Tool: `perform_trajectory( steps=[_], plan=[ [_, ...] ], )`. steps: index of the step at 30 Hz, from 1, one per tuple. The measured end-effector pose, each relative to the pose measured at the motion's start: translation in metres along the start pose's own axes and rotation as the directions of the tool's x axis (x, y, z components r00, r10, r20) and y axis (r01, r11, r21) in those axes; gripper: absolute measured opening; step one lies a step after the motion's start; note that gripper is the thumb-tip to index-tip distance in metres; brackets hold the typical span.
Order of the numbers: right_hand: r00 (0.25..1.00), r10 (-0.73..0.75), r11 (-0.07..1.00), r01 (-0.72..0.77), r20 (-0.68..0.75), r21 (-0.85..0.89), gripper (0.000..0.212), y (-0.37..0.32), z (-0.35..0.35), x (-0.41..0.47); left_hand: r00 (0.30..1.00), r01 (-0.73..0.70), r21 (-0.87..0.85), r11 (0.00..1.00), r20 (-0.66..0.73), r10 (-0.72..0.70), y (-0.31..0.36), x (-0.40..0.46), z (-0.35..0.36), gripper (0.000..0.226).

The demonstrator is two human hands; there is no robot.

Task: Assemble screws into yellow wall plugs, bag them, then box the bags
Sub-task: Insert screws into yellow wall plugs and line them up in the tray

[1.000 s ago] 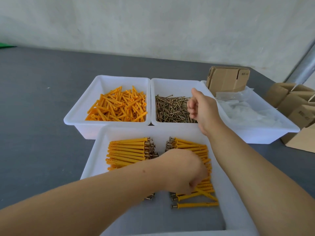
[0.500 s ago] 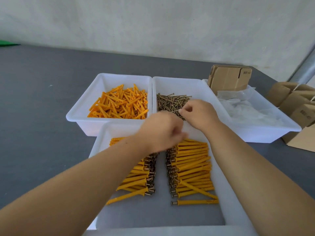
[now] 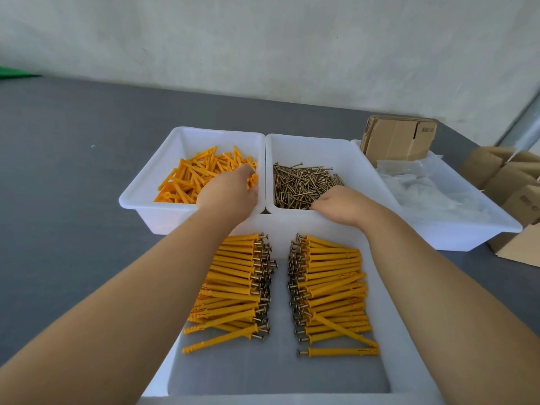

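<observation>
My left hand (image 3: 229, 194) in left white tub (image 3: 140, 197), fingers down among loose yellow wall plugs (image 3: 198, 173); grip hidden, cannot tell. My right hand (image 3: 343, 204) in middle tub (image 3: 330, 147), fingers curled into thin brassy screws (image 3: 301, 182); grasp unclear. Near tray (image 3: 388, 290): two rows assembled plugs (image 3: 330, 285), screw heads facing centre. Right tub (image 3: 467, 232): clear plastic bags (image 3: 426, 194), flat cardboard (image 3: 397, 138) at far end. Folded boxes (image 3: 514, 182) on grey desk (image 3: 58, 171).

My left hand (image 3: 230, 194) reaches into the bin of loose yellow plugs (image 3: 201, 173), fingertips buried among them. Just right of that bin, my right hand (image 3: 340, 204) dips into the screws (image 3: 301, 182). Nearer me than that bin, assembled plugs (image 3: 330, 287) lie in two rows.
</observation>
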State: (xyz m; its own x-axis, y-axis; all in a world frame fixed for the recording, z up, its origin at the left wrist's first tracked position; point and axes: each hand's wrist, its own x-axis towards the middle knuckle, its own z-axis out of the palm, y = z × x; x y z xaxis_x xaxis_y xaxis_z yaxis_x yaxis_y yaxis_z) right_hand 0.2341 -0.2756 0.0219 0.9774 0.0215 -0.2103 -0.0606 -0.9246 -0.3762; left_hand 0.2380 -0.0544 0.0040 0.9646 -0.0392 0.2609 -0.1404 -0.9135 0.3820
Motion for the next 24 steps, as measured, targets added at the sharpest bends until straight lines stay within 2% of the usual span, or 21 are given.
perform_trajectory(
  steps=[3, 7, 10, 12, 15, 18, 20, 24],
  plan=[
    [0.994, -0.082, 0.994, 0.087, -0.071, 0.069, 0.036, 0.004, -0.001, -0.007, 0.995, 0.044, -0.039, 0.998, -0.083, -0.047, 0.0, 0.002, -0.003, 0.04],
    [0.98, -0.183, 0.924, 0.198, -0.075, 0.326, 0.013, 0.008, -0.008, -0.018, 0.985, 0.064, -0.048, 0.997, -0.158, -0.071, 0.0, 0.001, -0.005, 0.03],
    [0.96, -0.272, 0.903, 0.28, -0.07, 0.325, 0.006, 0.006, -0.005, -0.023, 0.976, 0.041, -0.074, 0.996, -0.211, -0.056, 0.0, 0.0, -0.005, 0.021],
    [0.939, -0.282, 0.887, 0.334, -0.197, 0.318, 0.008, 0.0, 0.001, -0.023, 0.959, 0.009, -0.16, 0.987, -0.279, -0.053, 0.0, -0.001, -0.007, 0.018],
    [0.887, -0.268, 0.835, 0.409, -0.377, 0.369, 0.017, -0.009, 0.009, -0.024, 0.93, -0.051, -0.338, 0.94, -0.359, -0.079, 0.003, -0.004, -0.011, 0.028],
    [0.837, -0.202, 0.783, 0.45, -0.508, 0.43, 0.013, -0.011, 0.008, -0.023, 0.92, -0.097, -0.426, 0.899, -0.383, -0.082, 0.007, -0.011, -0.015, 0.046],
    [0.804, -0.151, 0.77, 0.461, -0.575, 0.442, 0.019, -0.009, 0.006, -0.021, 0.925, -0.109, -0.479, 0.871, -0.369, -0.087, 0.006, -0.012, -0.016, 0.052],
    [0.756, -0.083, 0.744, 0.481, -0.649, 0.465, 0.039, -0.007, 0.003, -0.022, 0.949, -0.119, -0.466, 0.877, -0.314, -0.038, 0.009, -0.017, -0.019, 0.031]
  ],
)
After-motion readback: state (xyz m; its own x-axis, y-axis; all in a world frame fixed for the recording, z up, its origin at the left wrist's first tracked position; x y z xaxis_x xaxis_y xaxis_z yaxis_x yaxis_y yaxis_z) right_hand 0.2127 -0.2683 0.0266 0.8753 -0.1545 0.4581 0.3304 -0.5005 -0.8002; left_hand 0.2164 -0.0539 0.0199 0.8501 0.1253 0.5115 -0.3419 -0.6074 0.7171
